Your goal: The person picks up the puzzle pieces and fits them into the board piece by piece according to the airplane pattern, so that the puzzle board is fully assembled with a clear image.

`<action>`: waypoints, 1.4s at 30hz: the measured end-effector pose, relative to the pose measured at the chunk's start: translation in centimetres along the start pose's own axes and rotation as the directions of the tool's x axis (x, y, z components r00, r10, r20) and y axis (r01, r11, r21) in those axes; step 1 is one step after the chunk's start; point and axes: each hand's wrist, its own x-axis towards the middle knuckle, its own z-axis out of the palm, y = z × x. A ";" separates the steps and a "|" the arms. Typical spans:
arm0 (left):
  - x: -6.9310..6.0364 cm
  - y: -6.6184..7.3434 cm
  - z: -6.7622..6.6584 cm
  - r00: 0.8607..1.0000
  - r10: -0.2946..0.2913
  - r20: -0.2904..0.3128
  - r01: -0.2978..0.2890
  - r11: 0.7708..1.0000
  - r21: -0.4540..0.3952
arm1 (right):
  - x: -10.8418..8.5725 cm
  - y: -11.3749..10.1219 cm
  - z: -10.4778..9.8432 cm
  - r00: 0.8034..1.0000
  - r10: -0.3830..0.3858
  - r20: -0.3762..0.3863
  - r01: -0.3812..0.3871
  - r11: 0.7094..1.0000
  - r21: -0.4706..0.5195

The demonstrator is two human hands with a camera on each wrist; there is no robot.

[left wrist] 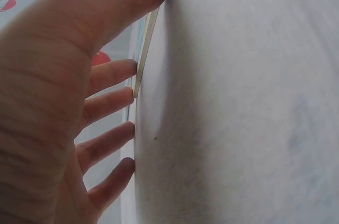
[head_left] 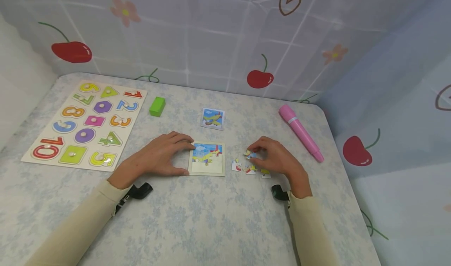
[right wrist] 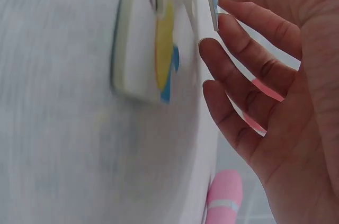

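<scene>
Right hand (head_left: 273, 156) pinches puzzle piece (head_left: 251, 155), spread left hand (head_left: 160, 155) touches board (head_left: 215, 169).

Pale cloth (head_left: 218, 42) printed with cherries (head_left: 71, 52) hangs from eleven to three o'clock; blue-mottled table (head_left: 211, 223) spreads toward six.

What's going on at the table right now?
A person is handling a small airplane jigsaw. The left hand touches the left side of the puzzle tray, while the right hand pinches a puzzle piece to the right of it. Picture pieces cover the tray's upper part, and bare board shows along the bottom. More loose pieces lie between the tray and the right hand, and an airplane picture card lies just beyond the tray.
</scene>
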 end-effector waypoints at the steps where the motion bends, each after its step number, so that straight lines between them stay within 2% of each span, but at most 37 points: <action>1: 0.0 0.0 0.0 1.000 -0.001 0.001 0.001 1.000 -0.001 | 0.1 -0.2 0.1 1.000 -0.001 0.004 0.001 1.000 0.001; 11: -0.1 0.0 0.0 1.000 -0.002 0.000 0.002 1.000 0.004 | 1.5 -1.7 0.6 1.000 0.008 0.027 -0.007 1.000 -0.029; 19: -0.2 0.0 0.1 1.000 0.000 -0.006 0.000 1.000 0.002 | 3.1 -3.2 1.2 0.998 -0.039 0.050 0.041 0.999 -0.024; 25: -0.2 -0.1 0.0 1.000 0.006 -0.011 -0.006 1.000 0.006 | 4.0 -4.2 2.2 0.996 -0.018 0.088 0.021 0.999 -0.031; 35: 0.0 0.0 0.0 1.000 0.008 -0.010 -0.008 1.000 0.002 | 4.6 -5.3 3.4 0.989 -0.023 0.147 0.033 0.997 -0.068; 42: 0.0 0.0 0.0 1.000 0.001 -0.002 -0.001 1.000 -0.008 | 4.9 -6.1 4.1 0.986 -0.070 0.153 0.089 0.988 -0.124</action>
